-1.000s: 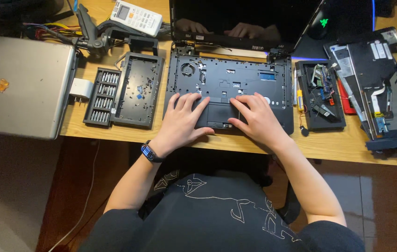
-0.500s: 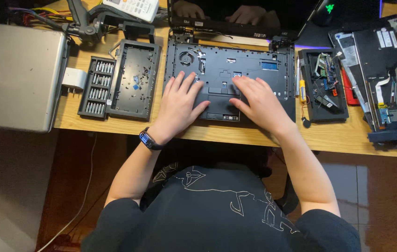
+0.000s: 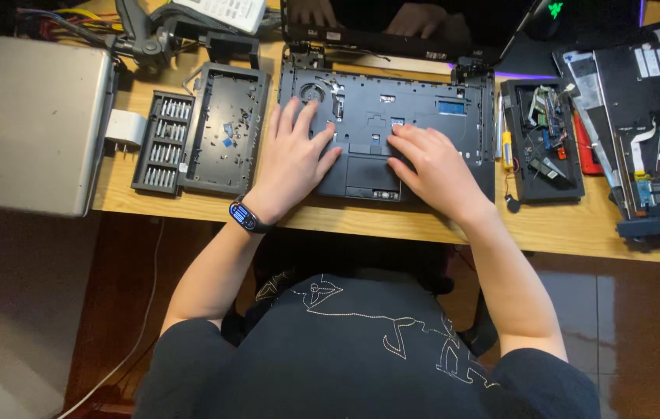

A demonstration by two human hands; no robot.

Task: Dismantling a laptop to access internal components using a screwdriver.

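Observation:
A dark, opened laptop base [image 3: 431,112] with its keyboard removed lies on the wooden desk [image 3: 563,225] in front of me, its screen [image 3: 423,23] tilted up at the back. My left hand [image 3: 293,159] rests flat on the base's left palm rest, fingers spread. My right hand [image 3: 435,167] lies flat on the right side beside the touchpad [image 3: 370,177]. Neither hand holds anything. A dark band with a blue display [image 3: 242,216] sits on my left wrist.
A screwdriver bit set [image 3: 161,141] and a black tray with loose screws [image 3: 225,128] lie to the left. A closed silver laptop [image 3: 24,120] is at far left. A black tray of small parts [image 3: 541,143] and dismantled laptop pieces [image 3: 640,116] sit to the right.
The view has shifted slightly, so the desk sits higher in frame. Both hands stay flat on the laptop base, with only small shifts of the fingers.

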